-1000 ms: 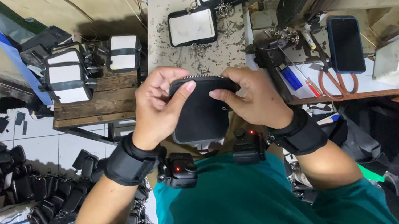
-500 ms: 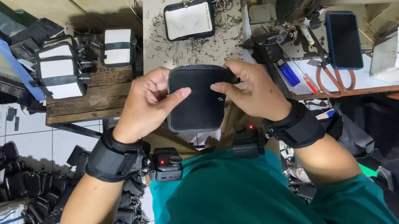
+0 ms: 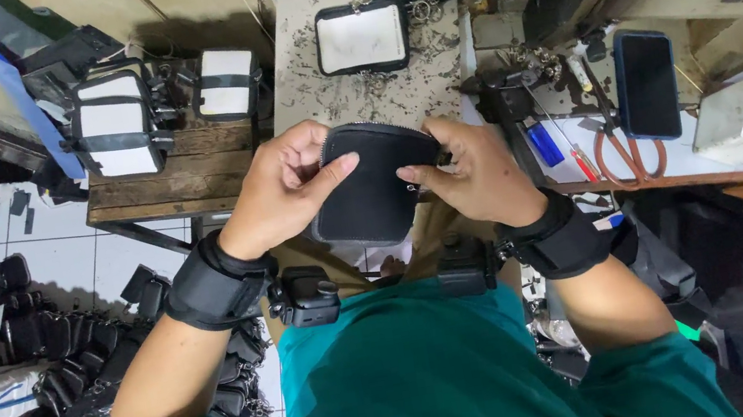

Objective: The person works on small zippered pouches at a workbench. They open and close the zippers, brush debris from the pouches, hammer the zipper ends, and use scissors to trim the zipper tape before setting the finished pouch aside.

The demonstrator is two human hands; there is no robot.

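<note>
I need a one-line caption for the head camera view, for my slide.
Both hands, left hand and right hand, grip a small black zipped pouch above a littered worktable.

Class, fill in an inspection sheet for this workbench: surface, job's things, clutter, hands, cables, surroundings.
Surface: grey speckled worktable, littered with dark scraps.
Job's things: small black zipped fabric pouch, held above the lap.
Clutter: orange-handled scissors, black phone, blue lighter.
Hands: left hand and right hand both grip the pouch; fingers on its front.
Cables: nothing seen.
Surroundings: two black-and-white pouches on the table, more on a wooden bench; black pieces heaped on the tiled floor.
</note>
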